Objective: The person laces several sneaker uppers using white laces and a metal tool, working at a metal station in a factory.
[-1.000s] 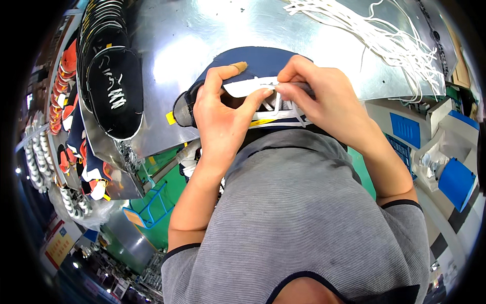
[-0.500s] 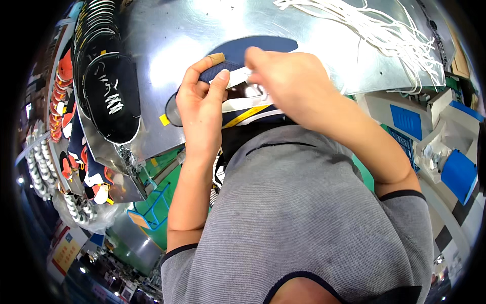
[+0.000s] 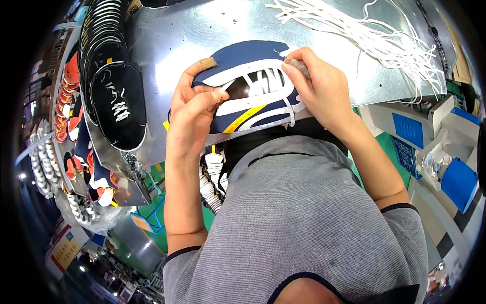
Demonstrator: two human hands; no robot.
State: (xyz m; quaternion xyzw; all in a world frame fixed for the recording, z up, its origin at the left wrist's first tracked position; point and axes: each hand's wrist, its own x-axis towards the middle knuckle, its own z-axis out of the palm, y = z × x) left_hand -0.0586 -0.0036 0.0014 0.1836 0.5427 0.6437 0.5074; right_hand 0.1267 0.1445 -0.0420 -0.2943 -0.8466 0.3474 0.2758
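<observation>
A navy shoe upper (image 3: 238,54) with white edging and a yellow stripe lies in front of me, its opening toward me. White lace (image 3: 288,106) crosses its eyelet rows, with a loose loop hanging at the near right. My left hand (image 3: 195,104) is closed at its left side, thumb and fingers pinching a white lace end over the opening. Tan tape wraps one fingertip. At the upper's right end, my right hand (image 3: 321,83) is closed round a small greyish-handled tool (image 3: 299,67). A thin tip seems to poke out by the navy edge; its exact kind is unclear.
Nested black shoe uppers (image 3: 117,106) form a long row at the left of the metal table (image 3: 167,35). A bundle of white laces (image 3: 364,38) spreads over the far right. Beyond the right edge stand grey boxes with blue parts (image 3: 405,124). Red and navy pieces (image 3: 63,93) hang at left.
My right hand has drawn back to the right, uncovering the laced part of the upper. My left hand has shifted slightly left and down, and the white strip between the hands no longer stretches across.
</observation>
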